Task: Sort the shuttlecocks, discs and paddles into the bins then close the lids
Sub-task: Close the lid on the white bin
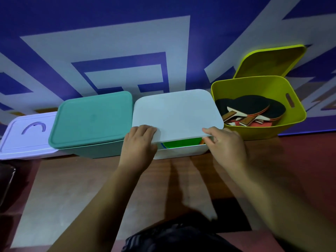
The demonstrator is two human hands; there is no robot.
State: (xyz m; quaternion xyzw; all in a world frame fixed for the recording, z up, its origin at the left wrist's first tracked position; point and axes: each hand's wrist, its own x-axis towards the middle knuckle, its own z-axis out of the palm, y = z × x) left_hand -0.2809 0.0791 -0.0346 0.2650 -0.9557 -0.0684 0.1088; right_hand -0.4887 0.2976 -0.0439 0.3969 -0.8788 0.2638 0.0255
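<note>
Gripping the white lid (178,113) at its near edge, left hand (138,142) and right hand (225,144) hold it over the white bin (181,152); green disc (181,143) inside.

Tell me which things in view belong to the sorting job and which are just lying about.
Job: white lid, gripped by left hand and right hand above the white bin; green disc inside; teal bin, lid on; yellow bin holding paddles; yellow lid propped behind it.
Lying about: lavender box at far left; dark object at the left edge.
</note>
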